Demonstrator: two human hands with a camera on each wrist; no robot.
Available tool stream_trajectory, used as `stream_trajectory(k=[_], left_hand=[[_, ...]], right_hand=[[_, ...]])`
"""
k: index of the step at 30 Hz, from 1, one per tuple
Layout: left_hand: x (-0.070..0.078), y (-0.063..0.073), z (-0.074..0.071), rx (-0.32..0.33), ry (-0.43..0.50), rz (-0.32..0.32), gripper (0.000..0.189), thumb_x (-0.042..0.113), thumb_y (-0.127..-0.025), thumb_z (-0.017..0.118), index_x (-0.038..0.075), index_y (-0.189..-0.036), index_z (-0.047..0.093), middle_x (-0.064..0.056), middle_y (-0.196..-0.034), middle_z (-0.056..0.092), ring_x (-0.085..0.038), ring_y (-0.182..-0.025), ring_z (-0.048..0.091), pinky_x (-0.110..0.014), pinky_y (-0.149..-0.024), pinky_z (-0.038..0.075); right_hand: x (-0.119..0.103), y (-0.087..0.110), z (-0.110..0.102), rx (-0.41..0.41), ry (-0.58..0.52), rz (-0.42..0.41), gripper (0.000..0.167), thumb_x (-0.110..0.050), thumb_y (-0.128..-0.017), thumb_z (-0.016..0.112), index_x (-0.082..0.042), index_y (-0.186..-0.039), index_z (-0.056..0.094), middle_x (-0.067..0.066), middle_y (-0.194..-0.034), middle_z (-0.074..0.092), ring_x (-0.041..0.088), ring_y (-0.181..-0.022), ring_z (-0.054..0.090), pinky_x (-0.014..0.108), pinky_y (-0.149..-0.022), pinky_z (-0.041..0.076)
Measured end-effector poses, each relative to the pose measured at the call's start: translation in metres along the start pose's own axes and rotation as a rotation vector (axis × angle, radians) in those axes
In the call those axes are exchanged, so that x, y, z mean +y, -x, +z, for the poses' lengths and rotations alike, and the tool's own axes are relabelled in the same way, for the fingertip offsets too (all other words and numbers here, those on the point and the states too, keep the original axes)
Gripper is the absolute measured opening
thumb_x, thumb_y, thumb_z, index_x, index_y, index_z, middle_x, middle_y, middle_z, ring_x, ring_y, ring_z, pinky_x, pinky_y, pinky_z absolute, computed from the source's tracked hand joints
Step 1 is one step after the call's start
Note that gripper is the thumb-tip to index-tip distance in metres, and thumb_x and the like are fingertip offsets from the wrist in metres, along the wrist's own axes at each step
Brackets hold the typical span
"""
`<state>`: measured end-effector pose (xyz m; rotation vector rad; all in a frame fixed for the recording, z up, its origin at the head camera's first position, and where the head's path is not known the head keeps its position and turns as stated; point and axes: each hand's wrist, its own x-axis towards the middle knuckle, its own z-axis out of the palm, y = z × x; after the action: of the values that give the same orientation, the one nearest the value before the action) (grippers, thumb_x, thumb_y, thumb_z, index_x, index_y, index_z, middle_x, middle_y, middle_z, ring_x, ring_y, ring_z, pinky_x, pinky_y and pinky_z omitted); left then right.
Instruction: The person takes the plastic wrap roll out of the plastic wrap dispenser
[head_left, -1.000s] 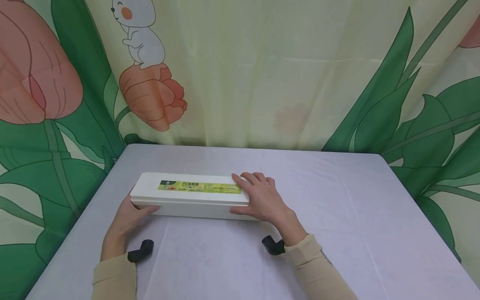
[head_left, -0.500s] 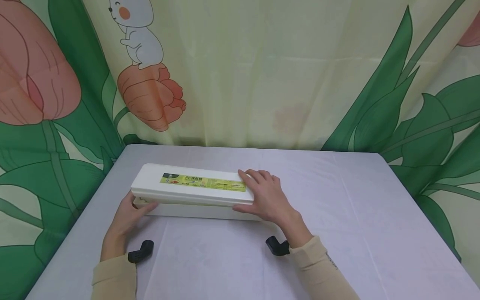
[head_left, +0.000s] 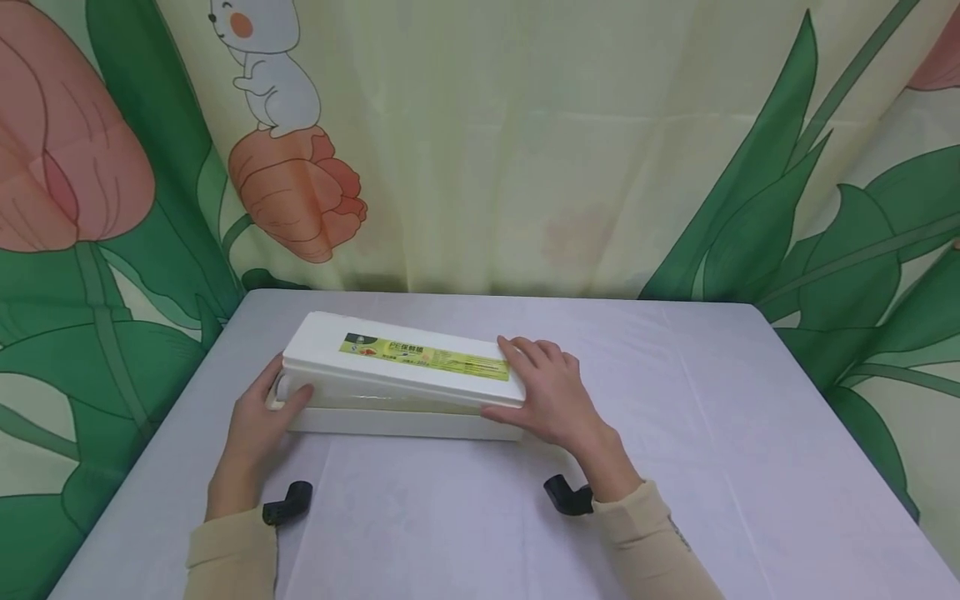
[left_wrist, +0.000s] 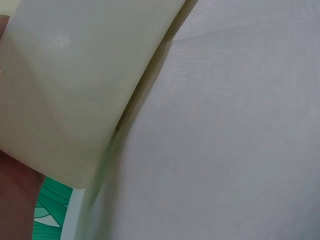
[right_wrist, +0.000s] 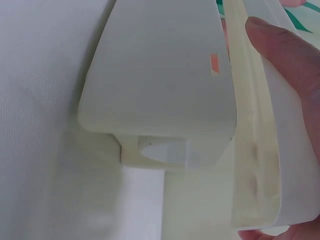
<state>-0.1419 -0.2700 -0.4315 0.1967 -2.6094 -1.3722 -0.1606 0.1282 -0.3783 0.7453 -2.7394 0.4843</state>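
While apparently uncovering the white base [head_left: 405, 423], gripping the tilted lid [head_left: 408, 357] in the right hand [head_left: 553, 393], holding the base's end in the left hand [head_left: 255, 423]; next, probably calls for lifting clear.

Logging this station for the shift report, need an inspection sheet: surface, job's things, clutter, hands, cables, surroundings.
Surface: white tablecloth, lightly creased.
Cling-film box base: on the tablecloth.
Box lid: tilted above the base, left end higher, yellow-green label on top.
Clutter: nothing seen.
Left hand: curved round the box's left end; exact hold unclear.
Right hand: grips the lid's right end.
Cables: nothing seen.
Surroundings: curtain printed with tulips and leaves.
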Motion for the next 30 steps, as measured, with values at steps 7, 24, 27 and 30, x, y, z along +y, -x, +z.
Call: stream_trajectory(k=[7,24,27,30], left_hand=[[0.0,-0.001,0.003,0.019,-0.116,0.059,0.071,0.028,-0.1,0.062,0.01,-0.16,0.029,-0.019,-0.162,0.029,-0.045,-0.146,0.026,-0.066,-0.115,0.023],[0.004,-0.002,0.003,0.019,-0.196,0.125,0.068,0.03,-0.101,0.059,0.008,-0.158,0.031,-0.021,-0.161,0.03,-0.046,-0.145,0.028,-0.068,-0.113,0.025],[0.006,-0.001,0.004,0.014,-0.21,0.129,0.068,0.032,-0.101,0.059,0.008,-0.158,0.031,-0.021,-0.161,0.03,-0.046,-0.145,0.028,-0.068,-0.113,0.026],[0.007,-0.001,0.004,0.004,-0.213,0.132,0.069,0.034,-0.101,0.058,0.008,-0.159,0.03,-0.021,-0.161,0.029,-0.045,-0.146,0.027,-0.068,-0.112,0.025]], right_hand=[[0.009,0.008,-0.005,0.032,-0.011,0.022,0.098,-0.057,-0.074,0.084,-0.007,-0.15,0.048,0.012,-0.142,0.054,0.038,-0.125,0.048,0.059,-0.095,0.041],[0.034,0.033,-0.019,0.106,-0.034,0.095,0.095,-0.051,-0.073,0.086,-0.004,-0.148,0.05,0.016,-0.139,0.056,0.042,-0.121,0.049,0.063,-0.096,0.037],[0.039,0.038,-0.021,0.119,-0.036,0.11,0.094,-0.048,-0.073,0.087,-0.004,-0.147,0.051,0.016,-0.138,0.056,0.043,-0.121,0.049,0.063,-0.095,0.037],[0.043,0.045,-0.025,0.12,-0.039,0.134,0.093,-0.045,-0.073,0.088,-0.004,-0.147,0.05,0.017,-0.138,0.056,0.043,-0.121,0.048,0.063,-0.094,0.037]])
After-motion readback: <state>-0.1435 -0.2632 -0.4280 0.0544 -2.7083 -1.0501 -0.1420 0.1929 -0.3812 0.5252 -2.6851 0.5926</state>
